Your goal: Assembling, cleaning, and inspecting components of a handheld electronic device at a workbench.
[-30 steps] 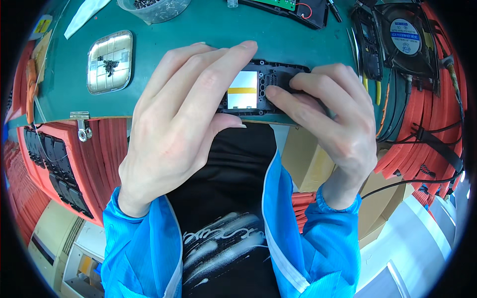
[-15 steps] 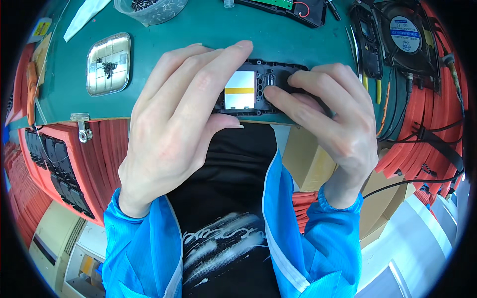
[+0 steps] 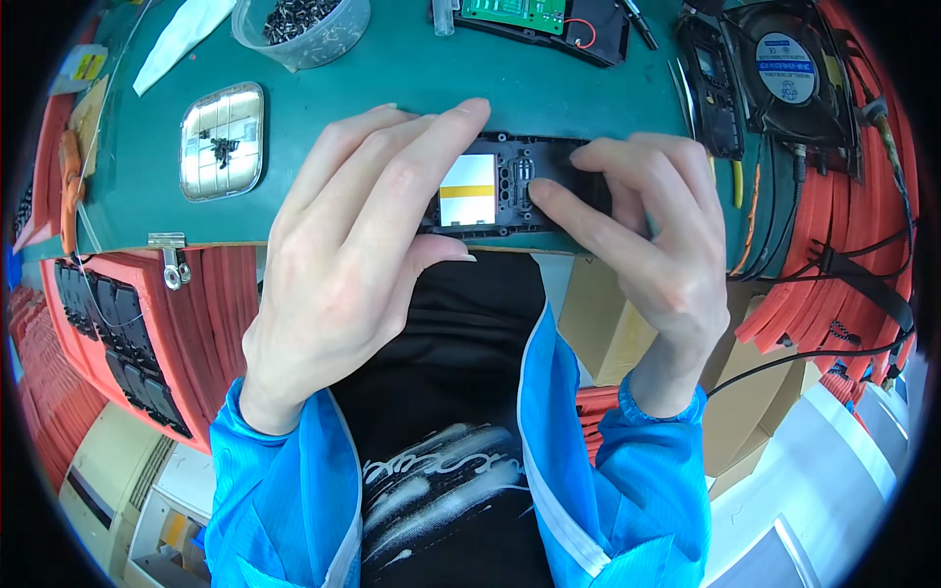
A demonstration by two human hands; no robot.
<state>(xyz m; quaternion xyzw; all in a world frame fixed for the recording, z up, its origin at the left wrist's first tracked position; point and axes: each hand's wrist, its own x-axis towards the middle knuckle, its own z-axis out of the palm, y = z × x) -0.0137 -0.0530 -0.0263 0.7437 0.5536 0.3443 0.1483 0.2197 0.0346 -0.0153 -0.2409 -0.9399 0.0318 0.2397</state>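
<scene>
A black plastic housing (image 3: 549,220) lies lengthwise near the table's front edge. Set into its left part is a shiny square screen (image 3: 468,211) with a yellow strip across it. Right of the screen sits a small pale part in a slot (image 3: 523,180). My left hand (image 3: 343,235) grips the housing's left end, thumb at the near edge and fingers over the far side, hiding that end. My right hand (image 3: 652,220) curls over the right end, one fingertip beside the slot and another at the far edge; its other fingers are partly hidden.
A shiny metal tray (image 3: 201,162) with small black screws stands left. Behind are a clear tub of screws (image 3: 333,44) and a green circuit board (image 3: 520,12) in a black case. A black fan (image 3: 792,78) and cables lie right; a binder clip (image 3: 172,260) grips the front edge.
My right fingertip has moved from the slot to just right of it, showing more of the small part. The view has shifted slightly; my left hand keeps its hold.
</scene>
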